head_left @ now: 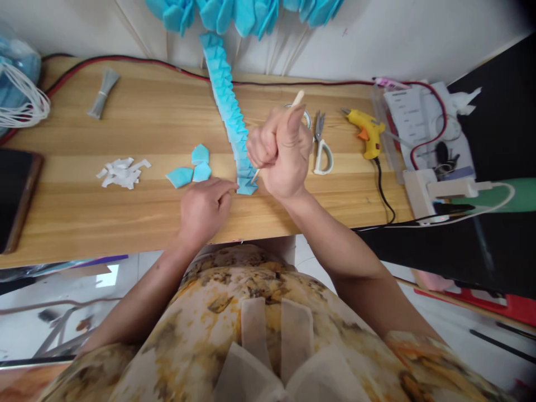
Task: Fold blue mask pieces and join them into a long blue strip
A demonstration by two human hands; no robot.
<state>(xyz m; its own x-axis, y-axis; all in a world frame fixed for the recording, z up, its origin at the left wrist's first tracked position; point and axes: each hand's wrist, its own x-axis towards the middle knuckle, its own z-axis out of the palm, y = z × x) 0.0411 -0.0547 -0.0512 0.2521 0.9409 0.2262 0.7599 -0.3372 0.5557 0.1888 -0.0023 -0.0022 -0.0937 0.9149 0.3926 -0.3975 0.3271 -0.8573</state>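
Observation:
My right hand [285, 148] is wrapped in a fist around a thin wooden stick [297, 99]. The stick slants down, its lower tip resting at the near end of a long light-blue pleated strip [228, 106]. With curled fingers, my left hand [206, 207] pinches the left corner of that near end. The strip runs across the table towards the wall, and my right fist hides part of its right edge. Left of it lie several loose light-blue petal-shaped pieces [181, 177]. White-handled scissors [322, 148] lie right of my fist, by a tape roll [307, 119] it partly covers.
A yellow glue gun [368, 131] lies at the right, near a white power adapter [421, 192]. White scraps [123, 173], a bundle of ties [103, 94] and a dark tablet-like device [17, 195] are on the left. Blue flowers [255, 14] on sticks stand against the wall.

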